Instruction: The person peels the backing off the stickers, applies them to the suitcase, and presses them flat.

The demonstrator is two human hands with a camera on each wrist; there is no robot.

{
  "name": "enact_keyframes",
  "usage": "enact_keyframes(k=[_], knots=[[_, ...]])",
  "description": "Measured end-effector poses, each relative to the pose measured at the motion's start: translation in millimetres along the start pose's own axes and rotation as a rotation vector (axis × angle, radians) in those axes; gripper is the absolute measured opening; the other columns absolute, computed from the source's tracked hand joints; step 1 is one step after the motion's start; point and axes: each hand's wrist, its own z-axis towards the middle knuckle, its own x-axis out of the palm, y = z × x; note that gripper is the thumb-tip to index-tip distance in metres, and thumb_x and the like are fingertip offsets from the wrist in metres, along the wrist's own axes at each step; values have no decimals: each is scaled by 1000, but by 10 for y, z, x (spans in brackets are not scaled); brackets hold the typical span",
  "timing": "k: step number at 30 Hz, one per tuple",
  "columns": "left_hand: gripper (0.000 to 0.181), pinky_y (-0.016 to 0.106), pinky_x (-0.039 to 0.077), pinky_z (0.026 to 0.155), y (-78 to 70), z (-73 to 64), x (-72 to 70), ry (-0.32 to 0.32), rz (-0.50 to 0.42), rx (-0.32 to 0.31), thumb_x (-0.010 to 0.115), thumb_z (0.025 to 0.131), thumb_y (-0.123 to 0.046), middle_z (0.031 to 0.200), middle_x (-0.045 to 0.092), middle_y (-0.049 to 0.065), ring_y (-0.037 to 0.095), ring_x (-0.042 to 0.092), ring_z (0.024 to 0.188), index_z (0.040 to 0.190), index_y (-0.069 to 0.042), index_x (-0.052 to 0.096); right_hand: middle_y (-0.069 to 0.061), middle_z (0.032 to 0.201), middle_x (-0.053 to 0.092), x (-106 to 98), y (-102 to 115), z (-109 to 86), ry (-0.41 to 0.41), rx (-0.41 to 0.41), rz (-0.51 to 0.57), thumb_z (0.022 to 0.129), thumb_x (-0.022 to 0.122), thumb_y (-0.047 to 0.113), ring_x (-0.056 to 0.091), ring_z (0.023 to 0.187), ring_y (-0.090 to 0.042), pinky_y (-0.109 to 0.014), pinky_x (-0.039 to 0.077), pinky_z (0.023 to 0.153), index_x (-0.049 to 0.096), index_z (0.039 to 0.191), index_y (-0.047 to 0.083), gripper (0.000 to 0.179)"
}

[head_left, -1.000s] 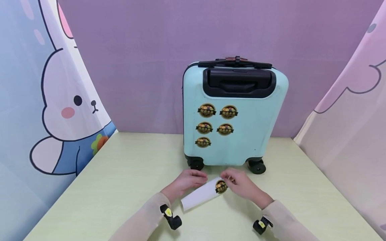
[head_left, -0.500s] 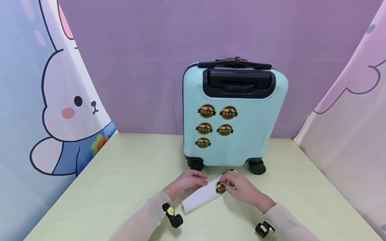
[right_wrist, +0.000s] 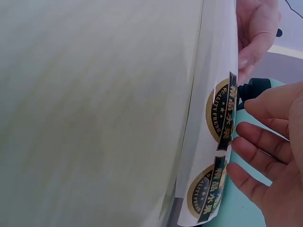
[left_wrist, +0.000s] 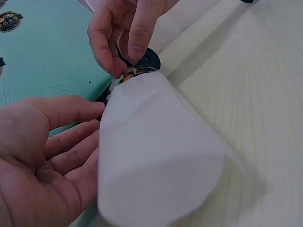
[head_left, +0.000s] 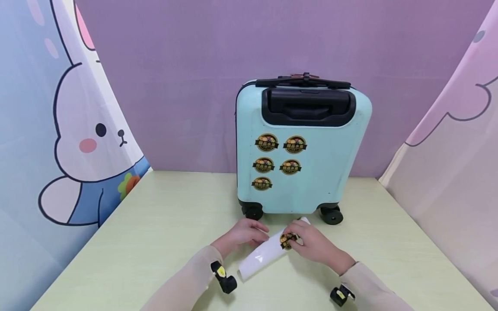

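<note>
Stickers [right_wrist: 221,113] sit on a white sheet [head_left: 261,255] that lies on the table [head_left: 155,224], just in front of the case [head_left: 303,147]. I see the sheet curl up in the middle, like a roll. In the right wrist view, two round gold and black stickers show on the sheet, one above the other.

My left hand [head_left: 242,234] rests at the far left edge of the sheet. Its fingers [left_wrist: 71,142] lie fairly straight along the paper and touch it. They do not curl round it.

My right hand [head_left: 311,242] is at the far end of the sheet, by a sticker [head_left: 288,240]. In the left wrist view, its thumb and first finger [left_wrist: 141,33] come together at the edge of that sticker and pinch it. In the right wrist view the other fingers look loose and spread.

The case stands upright on its wheels [head_left: 331,215] at the back of the table. It is light green with a black handle [head_left: 307,106] on top. Five round stickers [head_left: 266,142] like the ones on the sheet are stuck on its front, in two columns. A bunny curtain [head_left: 78,129] hangs on the left.
</note>
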Motion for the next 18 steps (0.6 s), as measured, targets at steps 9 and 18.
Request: enact_keyframes(k=[9, 18], knots=[[34, 38, 61, 68, -24, 1, 49, 43, 6, -5, 72, 81, 4, 85, 72, 19, 22, 71, 73, 114, 11, 66, -7, 105, 65, -12, 30, -3, 69, 68, -30, 80, 77, -1, 61, 94, -22, -35, 55, 79, 68, 103, 4, 25], [32, 36, 61, 65, -7, 27, 91, 21, 16, 9, 70, 79, 11, 85, 73, 18, 20, 69, 69, 111, 10, 66, -7, 106, 64, -23, 58, 9, 87, 68, -40, 80, 78, 0, 61, 95, -23, -36, 55, 80, 68, 104, 5, 27]])
